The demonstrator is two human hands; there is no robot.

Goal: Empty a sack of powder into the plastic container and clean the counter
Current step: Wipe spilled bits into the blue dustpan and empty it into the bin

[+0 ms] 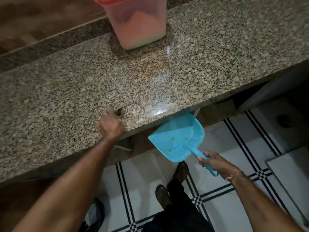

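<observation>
Granite counter point(167, 77) bears powder-filled, red-lidded plastic container point(138, 24).

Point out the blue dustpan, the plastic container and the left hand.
blue dustpan point(175, 139), head view, middle of the scoop.
plastic container point(140, 25), head view, front wall.
left hand point(111, 126), head view, back of the hand.

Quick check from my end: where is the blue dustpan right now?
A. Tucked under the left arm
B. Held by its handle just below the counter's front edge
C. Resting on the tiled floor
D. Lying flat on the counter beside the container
B: the right hand has a grip on the handle of the blue dustpan, whose pan sits just under the front edge of the granite counter.
</observation>
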